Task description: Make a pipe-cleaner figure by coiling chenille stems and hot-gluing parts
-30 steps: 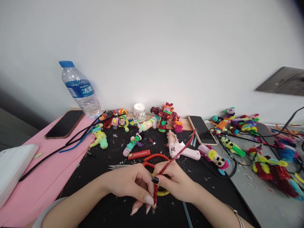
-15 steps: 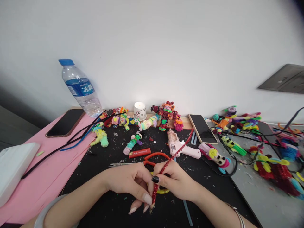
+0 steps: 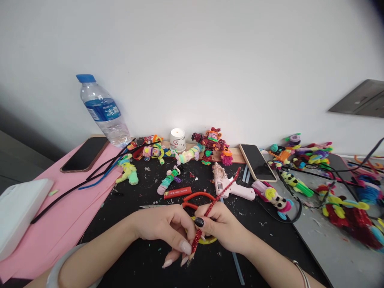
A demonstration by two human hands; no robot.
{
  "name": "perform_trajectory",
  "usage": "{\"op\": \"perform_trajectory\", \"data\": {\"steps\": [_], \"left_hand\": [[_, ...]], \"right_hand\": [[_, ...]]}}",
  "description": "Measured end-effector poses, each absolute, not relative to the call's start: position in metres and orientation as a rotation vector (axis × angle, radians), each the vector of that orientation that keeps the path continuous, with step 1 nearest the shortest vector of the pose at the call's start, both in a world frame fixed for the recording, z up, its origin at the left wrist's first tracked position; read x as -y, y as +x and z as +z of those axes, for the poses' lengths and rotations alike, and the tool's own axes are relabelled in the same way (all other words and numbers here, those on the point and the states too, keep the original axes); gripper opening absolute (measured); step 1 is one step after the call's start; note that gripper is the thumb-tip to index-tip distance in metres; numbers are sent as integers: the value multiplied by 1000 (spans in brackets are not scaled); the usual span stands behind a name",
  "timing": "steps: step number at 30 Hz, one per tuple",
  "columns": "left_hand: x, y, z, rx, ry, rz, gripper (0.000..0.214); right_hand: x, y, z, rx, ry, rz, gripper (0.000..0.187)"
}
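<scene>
A sparkly red pipe cleaner (image 3: 221,193) runs slantwise between my hands, its lower part wound thick around a thin core whose pale tip shows at the bottom. My left hand (image 3: 168,232) pinches that lower end between thumb and fingers. Higher up, my right hand (image 3: 223,228) grips the pipe cleaner under its dark-nailed thumb, and the free end sticks up past it. Behind my hands lie scissors with orange handles (image 3: 198,195) and a yellow ring-shaped thing (image 3: 210,240), both partly hidden. A pink glue gun (image 3: 237,189) rests just beyond my right hand.
Several pipe-cleaner figures (image 3: 169,180) lie along the wall and more at the right. A red lighter (image 3: 177,193), an upturned paper cup (image 3: 178,140), two phones (image 3: 258,162), a water bottle (image 3: 103,112) and black cables (image 3: 66,192) surround the black mat. A clear glue stick (image 3: 238,269) lies near the front.
The free end of the red pipe cleaner has dipped slightly lower and to the left. Both hands keep nearly the same hold, while the whole view has shifted a little.
</scene>
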State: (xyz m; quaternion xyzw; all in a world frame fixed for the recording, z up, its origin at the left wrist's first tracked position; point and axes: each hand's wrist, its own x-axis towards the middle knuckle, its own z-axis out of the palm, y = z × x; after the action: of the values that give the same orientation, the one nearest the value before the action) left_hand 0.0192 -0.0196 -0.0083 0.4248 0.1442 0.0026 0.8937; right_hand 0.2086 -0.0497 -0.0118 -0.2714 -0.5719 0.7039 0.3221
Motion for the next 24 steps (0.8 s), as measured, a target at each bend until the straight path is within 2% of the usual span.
{"op": "perform_trajectory", "data": {"steps": [14,24], "left_hand": [[19,18,-11,-313,853,29,24],[19,20,-13,-444,854,219,22]], "right_hand": [[47,210,-16,1474,-737,1809,42],[44,212,-14,1522,-876,1464,40]]}}
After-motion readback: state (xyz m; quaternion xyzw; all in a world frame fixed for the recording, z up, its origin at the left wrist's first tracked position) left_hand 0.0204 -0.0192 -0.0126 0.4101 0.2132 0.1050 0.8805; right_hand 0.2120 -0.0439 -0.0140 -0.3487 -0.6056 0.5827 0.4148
